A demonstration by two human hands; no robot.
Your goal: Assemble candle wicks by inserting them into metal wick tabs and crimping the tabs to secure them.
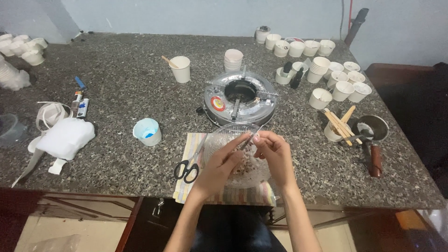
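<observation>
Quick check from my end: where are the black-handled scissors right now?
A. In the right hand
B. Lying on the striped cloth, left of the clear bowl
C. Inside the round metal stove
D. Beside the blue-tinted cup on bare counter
B: the scissors lie on the striped cloth just left of the clear bowl, with neither hand holding them.

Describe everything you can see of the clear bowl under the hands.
The bowl is clear, round and shallow, glass or plastic by its look. It sits upright on a striped cloth at the near edge of the speckled counter, just in front of a round metal burner. Inside lies a pale, dark-flecked mass. The left hand and right hand are over it, hiding much of the rim, fingertips meeting on a thin tool. Scissors lie beside it on the cloth.
</observation>
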